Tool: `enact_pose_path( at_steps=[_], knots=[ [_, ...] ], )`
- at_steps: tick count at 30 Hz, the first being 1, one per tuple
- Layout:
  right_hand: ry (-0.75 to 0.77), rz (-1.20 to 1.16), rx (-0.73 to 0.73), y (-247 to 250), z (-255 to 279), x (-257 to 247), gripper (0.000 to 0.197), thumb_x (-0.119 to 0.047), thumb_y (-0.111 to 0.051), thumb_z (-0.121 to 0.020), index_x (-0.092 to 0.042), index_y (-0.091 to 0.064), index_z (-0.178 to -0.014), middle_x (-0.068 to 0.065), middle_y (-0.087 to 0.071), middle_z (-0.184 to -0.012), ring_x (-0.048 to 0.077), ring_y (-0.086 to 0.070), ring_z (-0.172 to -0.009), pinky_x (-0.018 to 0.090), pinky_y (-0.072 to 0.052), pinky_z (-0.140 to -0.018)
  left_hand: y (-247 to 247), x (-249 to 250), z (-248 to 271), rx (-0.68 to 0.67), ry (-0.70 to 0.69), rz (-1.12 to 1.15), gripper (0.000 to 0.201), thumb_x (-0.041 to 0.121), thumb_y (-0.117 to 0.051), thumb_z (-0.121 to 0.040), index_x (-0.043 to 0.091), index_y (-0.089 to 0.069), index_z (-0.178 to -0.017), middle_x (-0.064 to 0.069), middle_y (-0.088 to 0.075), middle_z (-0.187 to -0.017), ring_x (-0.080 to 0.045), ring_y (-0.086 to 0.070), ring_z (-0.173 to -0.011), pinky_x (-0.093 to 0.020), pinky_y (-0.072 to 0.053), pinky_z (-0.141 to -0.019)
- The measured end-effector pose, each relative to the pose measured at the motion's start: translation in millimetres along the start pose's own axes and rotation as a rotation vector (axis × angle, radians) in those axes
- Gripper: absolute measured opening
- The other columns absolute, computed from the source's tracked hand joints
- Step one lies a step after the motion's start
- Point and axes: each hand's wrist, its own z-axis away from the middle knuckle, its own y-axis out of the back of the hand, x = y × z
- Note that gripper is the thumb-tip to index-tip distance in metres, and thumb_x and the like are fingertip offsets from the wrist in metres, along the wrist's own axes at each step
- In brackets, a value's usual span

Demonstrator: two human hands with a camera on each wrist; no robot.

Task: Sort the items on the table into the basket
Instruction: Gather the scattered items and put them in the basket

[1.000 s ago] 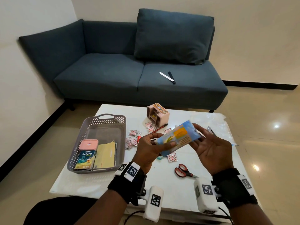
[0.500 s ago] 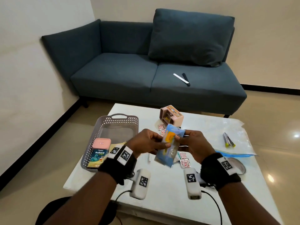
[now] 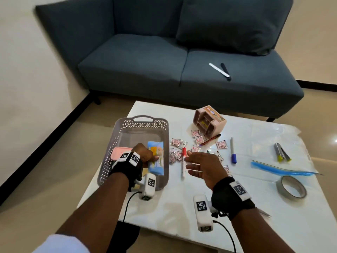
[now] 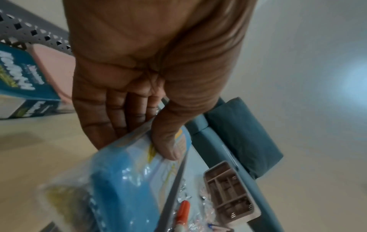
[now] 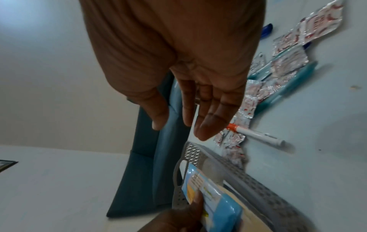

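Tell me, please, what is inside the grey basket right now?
Inside the grey basket are a pink-lidded container, a teal box beside it, and the blue packet gripped by the left hand. That hand and wrist cover whatever lies at the basket's near end.

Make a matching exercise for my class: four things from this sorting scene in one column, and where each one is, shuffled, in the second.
Things
1. blue plastic-wrapped packet
2. red-capped white marker
3. grey roll of tape
4. white flat stick

Places
A. on the blue sofa seat
B. at the right side of the white table
C. held by the left hand over the grey perforated basket
D. on the table just right of the basket

Pairs: 1-C, 2-D, 3-B, 4-A
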Motion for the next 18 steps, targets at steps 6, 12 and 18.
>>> enact_pose_path(
  at_steps=[6, 12, 18],
  knots=[
    [-0.109, 0.022, 0.041, 10, -5, 34, 0.026, -0.017, -0.070, -0.086, 0.000, -0.068, -0.105, 0.016, -0.072, -0.095, 0.024, -0.062, -0.068, 0.029, -0.052, -0.063, -32, -21, -24, -0.020, 0.026, -0.244, 0.041, 0.040, -0.072, -0.085, 0.000, -0.071, -0.097, -0.019, -0.071, -0.108, -0.029, -0.069, -0.097, -0.030, -0.052, -0.077],
    [-0.145, 0.047, 0.027, 5, -10, 50, 0.019, -0.021, -0.073, -0.085, -0.005, -0.070, -0.095, 0.017, -0.073, -0.100, 0.023, -0.063, -0.069, 0.029, -0.054, -0.063, -39, -27, -32, -0.038, 0.014, -0.354, 0.040, 0.037, -0.079, -0.078, 0.002, -0.070, -0.094, -0.014, -0.072, -0.096, -0.021, -0.061, -0.073, -0.025, -0.049, -0.061],
    [-0.118, 0.042, 0.003, 6, -4, 52, 0.032, -0.021, -0.073, -0.085, 0.001, -0.068, -0.107, 0.014, -0.074, -0.098, 0.023, -0.066, -0.073, 0.029, -0.056, -0.063, -31, -30, -16, 0.064, -0.030, -0.395, 0.055, 0.047, -0.091, -0.056, 0.001, -0.068, -0.076, -0.012, -0.068, -0.068, -0.023, -0.069, -0.066, -0.027, -0.051, -0.058]
  ],
)
